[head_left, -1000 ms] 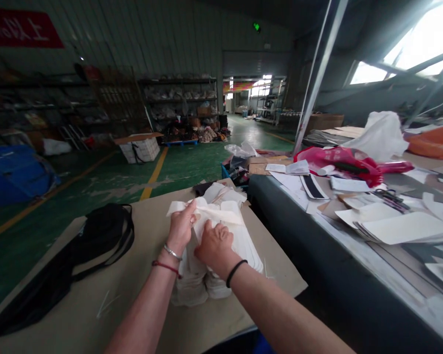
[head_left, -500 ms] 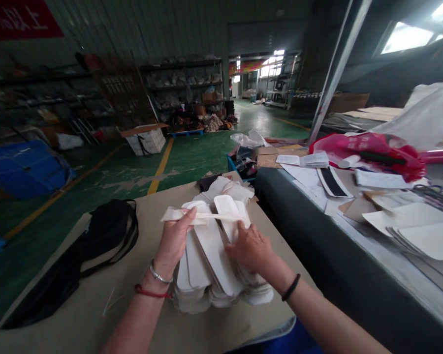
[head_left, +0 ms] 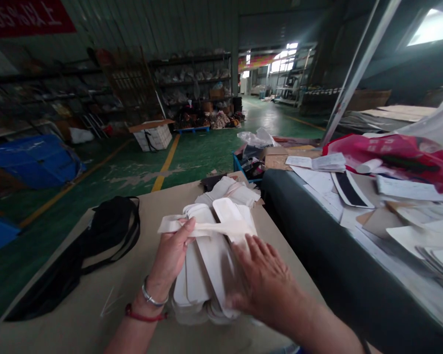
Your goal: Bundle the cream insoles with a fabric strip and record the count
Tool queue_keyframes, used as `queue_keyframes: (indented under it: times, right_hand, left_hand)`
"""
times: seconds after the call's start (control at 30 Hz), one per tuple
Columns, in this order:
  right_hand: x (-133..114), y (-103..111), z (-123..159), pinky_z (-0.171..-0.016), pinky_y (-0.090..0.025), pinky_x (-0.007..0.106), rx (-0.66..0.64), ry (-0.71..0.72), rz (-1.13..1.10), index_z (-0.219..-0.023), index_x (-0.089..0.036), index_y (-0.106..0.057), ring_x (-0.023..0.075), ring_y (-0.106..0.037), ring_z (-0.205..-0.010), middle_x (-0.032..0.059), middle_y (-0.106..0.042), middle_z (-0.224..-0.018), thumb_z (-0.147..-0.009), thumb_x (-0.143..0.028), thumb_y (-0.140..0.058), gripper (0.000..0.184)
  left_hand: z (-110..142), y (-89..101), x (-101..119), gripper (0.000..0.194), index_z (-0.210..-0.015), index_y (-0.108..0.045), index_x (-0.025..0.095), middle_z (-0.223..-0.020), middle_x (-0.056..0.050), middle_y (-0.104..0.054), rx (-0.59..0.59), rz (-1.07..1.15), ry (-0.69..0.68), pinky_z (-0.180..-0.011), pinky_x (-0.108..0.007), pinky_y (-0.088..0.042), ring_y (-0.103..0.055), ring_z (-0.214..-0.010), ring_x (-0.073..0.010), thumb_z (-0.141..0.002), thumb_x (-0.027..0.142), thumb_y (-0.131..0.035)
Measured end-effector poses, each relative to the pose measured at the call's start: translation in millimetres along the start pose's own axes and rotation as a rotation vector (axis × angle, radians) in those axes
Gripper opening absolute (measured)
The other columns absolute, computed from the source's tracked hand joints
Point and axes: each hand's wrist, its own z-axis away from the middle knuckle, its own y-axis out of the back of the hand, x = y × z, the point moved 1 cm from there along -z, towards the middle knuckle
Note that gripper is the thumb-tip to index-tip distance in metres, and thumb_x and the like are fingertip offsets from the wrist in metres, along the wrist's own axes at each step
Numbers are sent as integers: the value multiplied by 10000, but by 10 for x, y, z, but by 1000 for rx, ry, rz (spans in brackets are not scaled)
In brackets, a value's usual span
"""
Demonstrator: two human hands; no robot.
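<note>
Cut-piece stacks (head_left: 197,275): in front of the person on the beige worktop (head_left: 107,275), side by side and fanned a little; long, flat, off-white pieces with rounded ends, their edges uneven.
Loose heap (head_left: 229,191): similar pale pieces just beyond the stacks, less orderly.
Right hand (head_left: 268,275): palm down over the right side of the stacks, fingers extended and slightly spread, clasping nothing; it is blurred, so whether it presses down is probably not something to settle from this view.
Left hand (head_left: 172,255): thumb and fingers pinch the near-left end of the strip.
Strip (head_left: 214,227): pale, thin and narrow, lying crosswise above the stacks' far ends, its other end by the right fingertips.
Step in hand: handling the strip across the stacks, by my judgement.
Next move: calls for a light touch, since the topmost pieces look loose enough to slide.
</note>
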Motion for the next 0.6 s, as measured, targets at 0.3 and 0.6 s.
queue_keyframes:
  times: [0.3,0.6]
  right_hand:
    - [-127,-515,-3,-974,-393,461,680,570,318,-975,-50,-639,310,-511,-1127,196,-600,-1146,-830,-162,-507,226]
    - [-238,-475,-142,-1127,-141,509,385,712,441,-947,-95,-701,338,-498,-1133,153,-661,-1049,-663,-164,-643,298]
  left_hand:
    - [75,-12,87,383,-649,-535,132,-621,22,-532,-103,-88,19,-577,-182,-438,-504,-610,-93,-533,368,-813]
    - [84,46,95,382,-726,-557,135,-653,26,-519,-112,-187,5,-598,-195,-419,-491,-635,-99,-552,380,-794]
